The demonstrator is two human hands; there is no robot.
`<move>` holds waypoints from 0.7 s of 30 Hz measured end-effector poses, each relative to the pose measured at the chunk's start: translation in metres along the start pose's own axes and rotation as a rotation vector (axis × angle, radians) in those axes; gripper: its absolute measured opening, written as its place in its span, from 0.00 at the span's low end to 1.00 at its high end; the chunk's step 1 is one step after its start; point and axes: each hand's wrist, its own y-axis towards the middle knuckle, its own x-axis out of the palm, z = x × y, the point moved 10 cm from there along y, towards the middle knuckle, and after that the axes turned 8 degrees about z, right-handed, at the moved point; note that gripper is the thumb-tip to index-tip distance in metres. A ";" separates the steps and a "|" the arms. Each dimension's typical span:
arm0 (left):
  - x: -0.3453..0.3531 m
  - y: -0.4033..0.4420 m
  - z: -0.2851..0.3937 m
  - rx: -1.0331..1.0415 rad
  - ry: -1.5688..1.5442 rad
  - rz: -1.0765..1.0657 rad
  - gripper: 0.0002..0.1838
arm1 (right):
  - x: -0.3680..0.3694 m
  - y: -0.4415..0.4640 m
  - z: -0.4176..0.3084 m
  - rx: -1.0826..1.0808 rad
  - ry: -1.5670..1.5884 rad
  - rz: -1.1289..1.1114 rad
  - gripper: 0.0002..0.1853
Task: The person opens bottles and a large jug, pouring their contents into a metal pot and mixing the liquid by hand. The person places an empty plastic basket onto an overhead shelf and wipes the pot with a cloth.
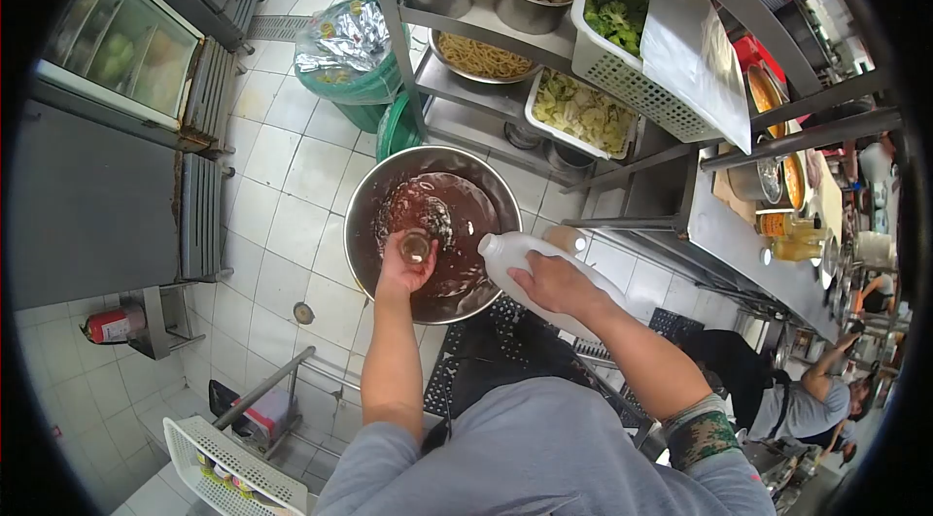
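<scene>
Over a large steel bowl [505, 189] of dark reddish-brown liquid, my left hand [406, 268] has its fingers wrapped round a small round cup [416, 246]. Pale streaks and foam show on the liquid [466, 215] beside the cup. My right hand [554, 283] grips a large whitish plastic jug [583, 294] that lies tilted, its mouth at the bowl's right rim. The jug and the cup are apart.
A metal shelf [466, 93] ahead holds pots, noodles [484, 57], chopped cabbage [583, 113] and a broccoli basket [622, 79]. A green bin [360, 88] stands beyond the bowl. A counter [714, 224] runs along the right. A co-worker [812, 407] is at lower right.
</scene>
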 end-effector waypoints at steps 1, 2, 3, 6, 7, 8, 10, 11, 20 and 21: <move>0.002 -0.010 -0.006 0.004 0.014 -0.010 0.31 | 0.000 0.000 -0.001 -0.001 -0.003 -0.009 0.31; 0.003 -0.023 -0.010 0.020 0.096 -0.021 0.30 | 0.000 0.000 -0.004 0.003 -0.007 -0.020 0.31; -0.003 -0.021 -0.008 0.070 0.274 -0.048 0.28 | -0.002 0.000 -0.007 0.009 -0.010 -0.029 0.31; -0.002 -0.043 -0.002 0.255 0.789 -0.054 0.27 | -0.002 -0.001 -0.016 0.018 -0.028 -0.067 0.30; 0.013 -0.057 0.008 0.440 1.045 -0.047 0.29 | -0.001 0.001 -0.019 0.015 -0.035 -0.081 0.30; 0.025 -0.070 0.016 0.627 1.298 -0.037 0.30 | 0.002 0.002 -0.021 0.014 -0.054 -0.104 0.30; 0.038 -0.078 0.021 0.889 1.630 -0.020 0.36 | 0.009 0.004 -0.025 0.013 -0.094 -0.146 0.31; 0.036 -0.073 0.023 0.968 1.658 -0.019 0.36 | 0.012 0.005 -0.026 0.011 -0.109 -0.153 0.30; 0.048 -0.073 0.027 1.197 1.669 0.061 0.35 | 0.015 0.008 -0.036 0.043 -0.168 -0.212 0.30; 0.048 -0.071 0.028 1.207 1.678 0.083 0.35 | 0.014 0.008 -0.037 0.045 -0.167 -0.210 0.30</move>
